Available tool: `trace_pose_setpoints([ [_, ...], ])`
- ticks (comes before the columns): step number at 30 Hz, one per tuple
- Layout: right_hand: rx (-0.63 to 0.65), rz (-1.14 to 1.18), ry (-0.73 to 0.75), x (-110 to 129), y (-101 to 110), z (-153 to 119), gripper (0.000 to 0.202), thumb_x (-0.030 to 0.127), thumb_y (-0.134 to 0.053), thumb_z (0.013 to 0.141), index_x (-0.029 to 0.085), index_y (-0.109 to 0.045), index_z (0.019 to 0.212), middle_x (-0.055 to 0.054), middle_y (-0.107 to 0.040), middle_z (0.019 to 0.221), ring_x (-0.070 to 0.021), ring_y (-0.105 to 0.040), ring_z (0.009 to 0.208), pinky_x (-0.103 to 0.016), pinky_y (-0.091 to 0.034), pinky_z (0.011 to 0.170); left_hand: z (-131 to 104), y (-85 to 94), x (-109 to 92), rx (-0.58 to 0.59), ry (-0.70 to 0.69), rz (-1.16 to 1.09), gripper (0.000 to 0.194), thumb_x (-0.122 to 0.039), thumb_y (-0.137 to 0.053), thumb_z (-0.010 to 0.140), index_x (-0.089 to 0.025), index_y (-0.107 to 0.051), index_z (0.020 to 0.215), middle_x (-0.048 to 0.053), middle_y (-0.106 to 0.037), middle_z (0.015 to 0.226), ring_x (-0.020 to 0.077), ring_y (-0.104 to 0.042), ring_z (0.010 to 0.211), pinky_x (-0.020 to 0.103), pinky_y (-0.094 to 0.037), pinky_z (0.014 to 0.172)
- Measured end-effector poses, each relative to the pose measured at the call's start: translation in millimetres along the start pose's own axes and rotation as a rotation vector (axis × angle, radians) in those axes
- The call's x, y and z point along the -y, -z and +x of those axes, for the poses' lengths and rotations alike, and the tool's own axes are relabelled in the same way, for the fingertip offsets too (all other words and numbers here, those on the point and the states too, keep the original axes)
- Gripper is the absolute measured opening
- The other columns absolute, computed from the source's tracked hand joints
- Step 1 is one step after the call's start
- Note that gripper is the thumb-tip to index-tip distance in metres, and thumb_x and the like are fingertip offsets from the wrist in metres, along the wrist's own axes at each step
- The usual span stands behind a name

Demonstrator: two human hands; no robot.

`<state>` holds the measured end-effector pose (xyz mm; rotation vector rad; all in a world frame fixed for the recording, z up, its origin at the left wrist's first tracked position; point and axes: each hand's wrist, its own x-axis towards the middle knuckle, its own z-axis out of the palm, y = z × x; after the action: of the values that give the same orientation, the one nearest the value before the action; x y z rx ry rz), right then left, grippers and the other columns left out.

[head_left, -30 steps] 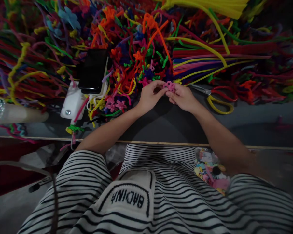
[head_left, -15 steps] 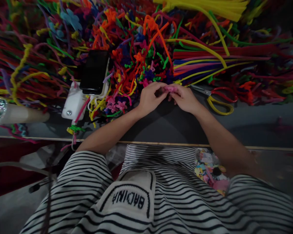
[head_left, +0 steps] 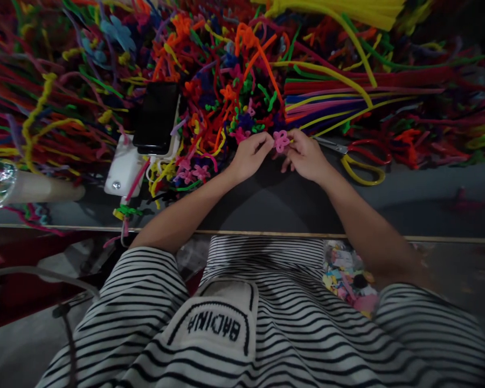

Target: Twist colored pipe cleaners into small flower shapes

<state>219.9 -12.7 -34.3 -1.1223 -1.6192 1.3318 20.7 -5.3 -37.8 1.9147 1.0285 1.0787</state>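
A small pink pipe-cleaner flower (head_left: pixel 281 141) with looped petals is between my hands, just above the dark table. My right hand (head_left: pixel 307 156) pinches it from the right, with a bit of yellow stem showing by the fingers. My left hand (head_left: pixel 250 156) is closed, thumb and index finger pressed together at the flower's left petal. Right of my right hand lie scissors (head_left: pixel 364 159) with one red and one yellow handle. More pink flowers (head_left: pixel 194 173) lie left of my left hand.
A tangled heap of coloured pipe cleaners (head_left: pixel 218 81) covers the back of the table (head_left: pixel 250 213). A black phone (head_left: pixel 157 118) rests at left beside a white power bank (head_left: pixel 123 167). Further left a plastic cup (head_left: pixel 44 186) lies on its side. Straight pipe cleaners (head_left: pixel 327 102) are bundled at right.
My fingers have drawn apart a little, and the pink flower now shows its open petals to me. Before, the fingers of both hands covered most of it.
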Motion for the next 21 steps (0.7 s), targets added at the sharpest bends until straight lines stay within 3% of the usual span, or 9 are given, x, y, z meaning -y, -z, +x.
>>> trace_pose_setpoints([
  [7,0.085,0.021,0.01,5,-1,-2,0.042,0.066,-0.066,0.095,0.025,-0.065,0.103,-0.002,-0.072,0.081,-0.014,-0.062,0.052,-0.027,-0.041,0.048,3,6.5,12,0.034,-0.084,0.173,0.059,-0.075,-0.043,0.1,-0.024,-0.052,0.072,0.004,-0.056,0.073,0.0202,-0.055,0.073,0.037,-0.048,0.075],
  [11,0.092,0.002,0.029,8,-2,-2,0.041,0.063,-0.064,0.096,0.023,-0.069,0.099,-0.001,-0.072,0.081,-0.0121,-0.061,0.053,-0.026,-0.041,0.048,3,5.9,13,0.004,-0.084,0.176,0.059,-0.078,-0.045,0.098,-0.024,-0.052,0.073,0.004,-0.055,0.073,0.0206,-0.054,0.073,0.038,-0.047,0.076],
  [15,0.044,-0.041,0.078,11,-5,-5,0.037,0.056,-0.075,0.09,0.022,-0.07,0.102,-0.002,-0.073,0.085,-0.0125,-0.063,0.06,-0.025,-0.043,0.05,1,5.0,10,-0.035,-0.063,0.194,0.059,-0.077,-0.046,0.098,-0.024,-0.055,0.075,0.004,-0.057,0.075,0.0206,-0.056,0.075,0.037,-0.047,0.077],
  [19,-0.035,-0.029,0.06,10,-6,-2,0.049,0.07,-0.074,0.087,0.022,-0.068,0.094,-0.003,-0.072,0.084,-0.0123,-0.062,0.059,-0.024,-0.039,0.045,-2,5.2,4,-0.043,-0.054,0.222,0.057,-0.073,-0.045,0.101,-0.023,-0.061,0.079,0.005,-0.063,0.077,0.0203,-0.06,0.077,0.036,-0.051,0.08],
  [21,-0.034,0.009,0.047,9,-4,1,0.053,0.074,-0.072,0.086,0.022,-0.066,0.09,-0.003,-0.071,0.082,-0.0112,-0.061,0.057,-0.024,-0.038,0.043,-3,6.5,1,-0.073,-0.058,0.233,0.054,-0.07,-0.043,0.104,-0.023,-0.067,0.09,0.006,-0.07,0.087,0.0206,-0.065,0.085,0.036,-0.053,0.087],
])
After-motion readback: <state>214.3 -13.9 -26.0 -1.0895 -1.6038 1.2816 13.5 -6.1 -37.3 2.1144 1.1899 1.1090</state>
